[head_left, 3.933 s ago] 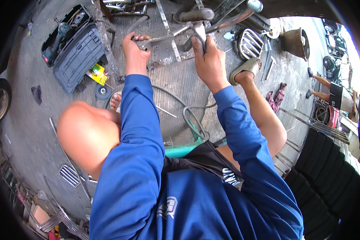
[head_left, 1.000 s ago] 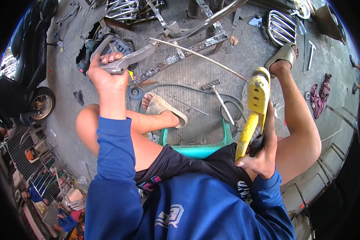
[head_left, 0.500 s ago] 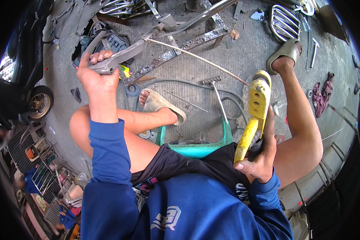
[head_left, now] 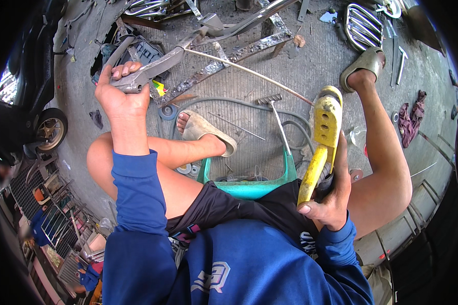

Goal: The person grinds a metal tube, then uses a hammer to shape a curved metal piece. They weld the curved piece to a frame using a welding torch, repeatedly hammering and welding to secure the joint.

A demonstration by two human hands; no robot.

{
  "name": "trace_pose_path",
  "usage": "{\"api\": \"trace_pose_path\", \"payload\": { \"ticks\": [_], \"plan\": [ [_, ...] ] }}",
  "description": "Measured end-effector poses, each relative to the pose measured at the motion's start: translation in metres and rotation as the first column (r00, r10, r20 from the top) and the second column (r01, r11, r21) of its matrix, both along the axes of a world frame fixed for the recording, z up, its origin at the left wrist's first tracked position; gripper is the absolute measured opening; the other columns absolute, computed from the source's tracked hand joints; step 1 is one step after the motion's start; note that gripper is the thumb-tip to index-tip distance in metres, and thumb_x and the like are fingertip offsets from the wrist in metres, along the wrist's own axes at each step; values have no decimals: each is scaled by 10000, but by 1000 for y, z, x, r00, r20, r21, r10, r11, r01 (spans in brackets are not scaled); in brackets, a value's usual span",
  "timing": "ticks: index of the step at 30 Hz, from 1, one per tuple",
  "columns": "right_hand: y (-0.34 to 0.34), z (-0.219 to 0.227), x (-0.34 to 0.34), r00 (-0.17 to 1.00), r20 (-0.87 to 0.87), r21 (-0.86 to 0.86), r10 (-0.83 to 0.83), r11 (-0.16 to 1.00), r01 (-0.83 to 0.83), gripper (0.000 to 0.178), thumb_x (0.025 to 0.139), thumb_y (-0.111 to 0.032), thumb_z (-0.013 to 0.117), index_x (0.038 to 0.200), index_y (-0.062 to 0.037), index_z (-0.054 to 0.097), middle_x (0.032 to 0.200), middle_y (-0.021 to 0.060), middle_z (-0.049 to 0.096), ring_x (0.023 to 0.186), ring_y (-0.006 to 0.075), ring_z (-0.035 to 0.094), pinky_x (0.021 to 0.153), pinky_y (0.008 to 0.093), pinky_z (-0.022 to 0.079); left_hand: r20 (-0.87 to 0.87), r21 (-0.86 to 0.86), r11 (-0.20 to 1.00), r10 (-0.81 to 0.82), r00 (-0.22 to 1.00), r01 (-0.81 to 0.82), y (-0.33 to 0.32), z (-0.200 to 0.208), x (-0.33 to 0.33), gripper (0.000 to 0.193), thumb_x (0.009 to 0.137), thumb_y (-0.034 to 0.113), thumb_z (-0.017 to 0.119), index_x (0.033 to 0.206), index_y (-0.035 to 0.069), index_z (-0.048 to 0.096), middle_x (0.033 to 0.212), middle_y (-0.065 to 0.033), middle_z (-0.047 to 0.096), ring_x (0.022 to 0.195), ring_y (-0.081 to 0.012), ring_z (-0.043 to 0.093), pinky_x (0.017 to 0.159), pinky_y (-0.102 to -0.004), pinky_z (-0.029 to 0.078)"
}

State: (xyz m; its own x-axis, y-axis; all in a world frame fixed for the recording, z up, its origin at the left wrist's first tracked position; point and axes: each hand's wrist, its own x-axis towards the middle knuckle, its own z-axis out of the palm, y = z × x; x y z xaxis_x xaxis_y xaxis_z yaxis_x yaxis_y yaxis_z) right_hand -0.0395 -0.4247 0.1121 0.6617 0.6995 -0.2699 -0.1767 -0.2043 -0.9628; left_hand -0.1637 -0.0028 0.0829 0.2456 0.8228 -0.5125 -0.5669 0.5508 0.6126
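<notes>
My left hand [head_left: 123, 96] is wrapped round the tube end of a grey metal part [head_left: 160, 68], which looks like a motorcycle frame piece or swingarm. My right hand [head_left: 336, 188] grips a yellow welding electrode holder [head_left: 324, 127] with its lever under my thumb. A long thin welding rod [head_left: 249, 69] is clamped in the holder's jaws. Its far tip reaches the metal part's edge; whether it touches cannot be made out. The part leans over a rough, spattered angle-iron stand [head_left: 229, 66].
A chipping hammer [head_left: 277, 119] leans on the turquoise stool [head_left: 249, 189] between my legs. A grey cable [head_left: 239, 100] curves across the concrete floor. Chrome racks [head_left: 364, 28], a dark rag [head_left: 411, 117], another hammer [head_left: 402, 66] and a motorcycle wheel [head_left: 52, 129] surround me.
The view has shifted very slightly. Both hands keep their grips, and the rod stays at nearly the same place by the metal part.
</notes>
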Motion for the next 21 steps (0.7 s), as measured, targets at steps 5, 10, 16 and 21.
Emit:
{"api": "trace_pose_path", "payload": {
  "ticks": [5,10,16,21],
  "plan": [
    [1,1,2,998,51,-19,43,999,-42,1445,599,-466,1009,1665,37,172,1433,270,604,1216,271,666,990,337,532,7,-20,1000,-24,1000,24,0,1,-2,335,1082,147,411,755,84,382,685,-49,390,715,-227,412,744,-410,445],
    [2,5,-1,994,-111,-51,-27,998,21,1448,593,-465,1007,1665,36,172,1419,266,613,1209,271,666,990,336,529,10,-32,998,-51,999,51,1,3,-2,331,1075,145,416,753,80,379,698,-53,389,734,-236,421,759,-410,447],
    [2,4,-1,983,-176,-27,-43,999,39,1440,599,-405,1014,1675,16,154,1456,261,578,1230,270,643,987,331,529,-98,-5,998,-56,994,55,-4,7,0,303,1069,135,420,774,71,392,721,-55,405,739,-235,438,770,-419,456],
    [0,7,1,972,-236,13,-9,1000,13,1476,602,-386,1011,1683,7,87,1533,245,494,1313,287,585,1043,352,496,-63,-2,994,-106,992,106,0,7,2,265,1070,125,415,814,64,390,723,-46,400,720,-223,430,756,-416,458]
  ]
}}
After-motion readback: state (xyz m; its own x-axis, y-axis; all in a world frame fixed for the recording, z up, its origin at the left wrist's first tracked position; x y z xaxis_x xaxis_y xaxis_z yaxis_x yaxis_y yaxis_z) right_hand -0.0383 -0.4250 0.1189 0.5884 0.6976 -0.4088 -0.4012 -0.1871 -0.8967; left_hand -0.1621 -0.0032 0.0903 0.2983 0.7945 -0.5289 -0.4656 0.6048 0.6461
